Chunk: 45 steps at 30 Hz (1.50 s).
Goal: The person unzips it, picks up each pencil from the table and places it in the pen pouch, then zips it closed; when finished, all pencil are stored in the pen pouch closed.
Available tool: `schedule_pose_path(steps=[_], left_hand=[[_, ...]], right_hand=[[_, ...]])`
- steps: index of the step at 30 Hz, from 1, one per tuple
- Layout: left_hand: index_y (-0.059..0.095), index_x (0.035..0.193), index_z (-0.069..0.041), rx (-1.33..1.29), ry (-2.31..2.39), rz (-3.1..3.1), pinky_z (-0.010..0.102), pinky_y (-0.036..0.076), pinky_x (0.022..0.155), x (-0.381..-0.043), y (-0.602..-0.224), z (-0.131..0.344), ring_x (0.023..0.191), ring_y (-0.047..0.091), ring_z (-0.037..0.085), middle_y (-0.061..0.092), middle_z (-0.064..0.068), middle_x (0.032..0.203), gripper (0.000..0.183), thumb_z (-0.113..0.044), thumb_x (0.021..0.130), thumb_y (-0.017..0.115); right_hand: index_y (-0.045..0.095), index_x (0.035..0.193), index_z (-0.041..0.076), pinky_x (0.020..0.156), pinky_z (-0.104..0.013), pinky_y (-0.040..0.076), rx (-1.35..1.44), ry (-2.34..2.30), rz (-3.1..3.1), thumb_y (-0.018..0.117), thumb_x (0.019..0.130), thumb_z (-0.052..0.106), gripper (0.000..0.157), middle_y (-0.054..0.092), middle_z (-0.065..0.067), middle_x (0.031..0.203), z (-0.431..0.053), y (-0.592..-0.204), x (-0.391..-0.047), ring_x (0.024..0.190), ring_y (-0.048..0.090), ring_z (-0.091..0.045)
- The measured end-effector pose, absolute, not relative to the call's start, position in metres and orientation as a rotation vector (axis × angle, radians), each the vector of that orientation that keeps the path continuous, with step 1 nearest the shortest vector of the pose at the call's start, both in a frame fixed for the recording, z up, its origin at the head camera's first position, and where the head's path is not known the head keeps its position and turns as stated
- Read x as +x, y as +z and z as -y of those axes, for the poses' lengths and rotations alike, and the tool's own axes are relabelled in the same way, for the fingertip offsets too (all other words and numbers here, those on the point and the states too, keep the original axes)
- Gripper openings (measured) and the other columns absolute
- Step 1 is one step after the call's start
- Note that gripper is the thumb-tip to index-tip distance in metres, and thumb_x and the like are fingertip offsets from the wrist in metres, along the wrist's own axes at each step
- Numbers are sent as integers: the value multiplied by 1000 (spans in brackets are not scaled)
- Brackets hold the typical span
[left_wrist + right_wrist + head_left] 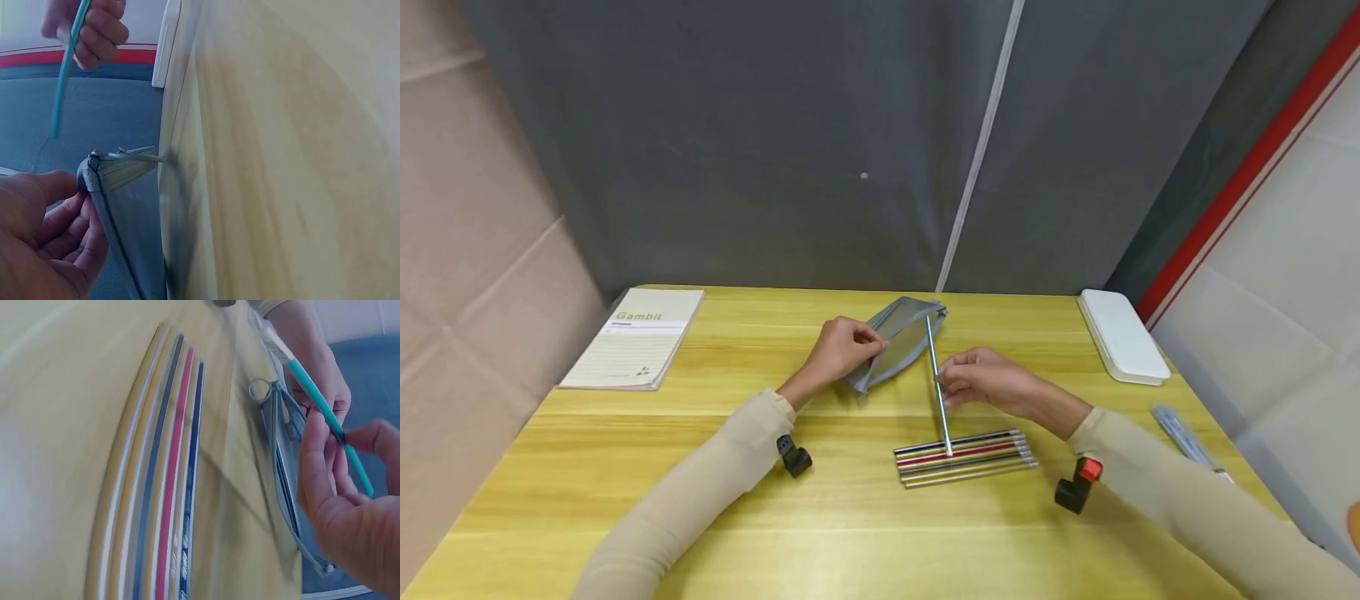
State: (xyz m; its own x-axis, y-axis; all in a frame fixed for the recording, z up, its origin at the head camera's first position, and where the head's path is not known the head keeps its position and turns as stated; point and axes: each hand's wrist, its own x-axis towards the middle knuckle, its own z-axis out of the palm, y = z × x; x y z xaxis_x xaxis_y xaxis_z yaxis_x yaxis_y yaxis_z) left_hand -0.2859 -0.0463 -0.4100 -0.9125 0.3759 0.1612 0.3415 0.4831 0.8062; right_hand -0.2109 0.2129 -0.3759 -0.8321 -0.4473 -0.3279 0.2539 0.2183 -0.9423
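My left hand pinches the near edge of a grey zip pouch, whose mouth gapes. In the left wrist view, thumb and fingertips grip the rim of the pouch. A teal pencil is held by my right hand to the right of the pouch. The right wrist view shows thumb and fingers pinching this pencil, its pale end tilted up. Seen from the head, its far tip overlaps the pouch's right end; contact cannot be told. Several pencils lie side by side nearer me, one red, others dark or silvery.
On the left of the wooden table lies a notepad marked "Gambit". A white case sits at the back right, with a bluish clear packet nearer. A dark grey curtain hangs behind the table.
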Motion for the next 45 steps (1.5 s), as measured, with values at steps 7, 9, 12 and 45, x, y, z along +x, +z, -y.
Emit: schedule_pose_path(steps=[7,9,12,45], left_hand=[[81,91,-8,658,1433,-2673,26,53,60,-284,-411,46,71,72,27,77,4,78,16,-23,92,75],[81,91,-8,661,1431,-2673,26,53,61,-284,-411,46,71,72,27,77,4,78,16,-23,92,75],[81,92,-7,670,1428,-2677,26,53,60,-284,-411,46,70,72,25,76,3,77,18,-24,92,74],[81,87,-12,708,1413,-2713,23,53,61,-282,-411,39,66,66,8,77,2,81,12,-20,90,73]], right_hand=[[53,121,-12,85,-26,60,179,-1909,-1673,46,101,4,26,68,-9,93,-206,-382,-218,84,72,-14],[55,120,-11,86,-26,60,266,-1961,-1591,46,101,3,25,69,-11,94,-204,-382,-220,85,73,-17],[61,108,-6,86,-27,60,332,-1999,-1497,45,102,3,19,70,-13,93,-201,-382,-225,84,74,-19],[62,81,-4,69,-25,61,545,-1961,-1580,46,101,-7,26,69,-15,71,-157,-396,-296,65,72,-18]])
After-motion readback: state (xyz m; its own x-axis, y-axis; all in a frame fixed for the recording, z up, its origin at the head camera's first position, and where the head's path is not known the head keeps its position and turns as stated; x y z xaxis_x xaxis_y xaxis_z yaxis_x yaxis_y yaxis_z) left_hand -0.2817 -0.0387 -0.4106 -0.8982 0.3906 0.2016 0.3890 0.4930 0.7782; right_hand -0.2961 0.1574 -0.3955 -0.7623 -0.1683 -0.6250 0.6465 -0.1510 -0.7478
